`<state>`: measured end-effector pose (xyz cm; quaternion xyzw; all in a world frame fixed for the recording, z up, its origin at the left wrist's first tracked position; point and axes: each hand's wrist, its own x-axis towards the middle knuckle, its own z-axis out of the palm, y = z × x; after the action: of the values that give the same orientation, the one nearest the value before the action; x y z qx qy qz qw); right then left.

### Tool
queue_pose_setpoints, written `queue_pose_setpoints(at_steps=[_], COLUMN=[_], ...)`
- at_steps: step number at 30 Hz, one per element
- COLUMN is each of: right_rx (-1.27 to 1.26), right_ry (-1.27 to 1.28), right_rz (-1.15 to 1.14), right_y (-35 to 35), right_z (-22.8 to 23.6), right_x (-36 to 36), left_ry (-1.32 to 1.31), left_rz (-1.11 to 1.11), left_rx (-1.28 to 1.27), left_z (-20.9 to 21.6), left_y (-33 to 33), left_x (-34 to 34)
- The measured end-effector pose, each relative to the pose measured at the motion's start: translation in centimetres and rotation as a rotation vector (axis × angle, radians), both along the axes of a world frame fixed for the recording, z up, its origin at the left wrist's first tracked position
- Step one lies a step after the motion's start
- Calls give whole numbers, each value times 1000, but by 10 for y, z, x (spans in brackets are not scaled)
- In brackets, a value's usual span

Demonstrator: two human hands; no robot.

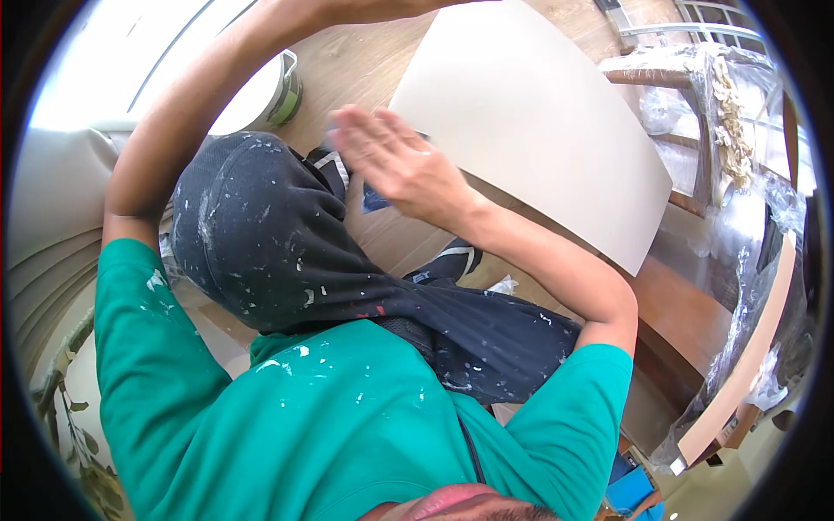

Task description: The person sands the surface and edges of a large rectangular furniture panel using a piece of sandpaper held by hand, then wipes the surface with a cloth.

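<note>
A large pale, smooth board [530, 122] stands or leans at a tilt in front of me; I cannot tell which. My left arm arches over to the board's far top corner, and only a sliver of my left hand [408, 7] shows at the upper edge, its fingers mostly cut off. Over my knees, beside the board's left edge, my right hand [400, 165] is raised with fingers stretched out and slightly blurred. No object shows in it. A small dark blue thing [374, 201] lies below that hand, partly hidden.
A white bucket [261, 100] with a green band stands on the wooden floor [339, 65] at the far left. Plastic-wrapped wooden furniture [695, 113] fills the right side, near a brown wooden surface [682, 304]. A grey draped cover [61, 182] is at left.
</note>
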<state>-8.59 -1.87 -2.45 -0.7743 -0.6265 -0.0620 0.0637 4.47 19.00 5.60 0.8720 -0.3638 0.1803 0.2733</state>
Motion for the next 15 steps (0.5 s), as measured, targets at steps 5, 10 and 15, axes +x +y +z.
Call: queue_pose_setpoints(at_steps=[5, 10, 15], right_rx=[-311, -225, -183], right_ry=[-47, -5, -244], right_rz=[-105, -118, -115], right_y=[-148, -212, -92], right_z=[-11, 6, -28], right_x=[-9, -19, -5], left_ry=[9, 60, 57], left_rz=[41, 84, 27], left_rx=[43, 32, 85], left_z=[-16, -20, -1], left_y=[14, 34, -3], left_x=[-5, -7, -5])
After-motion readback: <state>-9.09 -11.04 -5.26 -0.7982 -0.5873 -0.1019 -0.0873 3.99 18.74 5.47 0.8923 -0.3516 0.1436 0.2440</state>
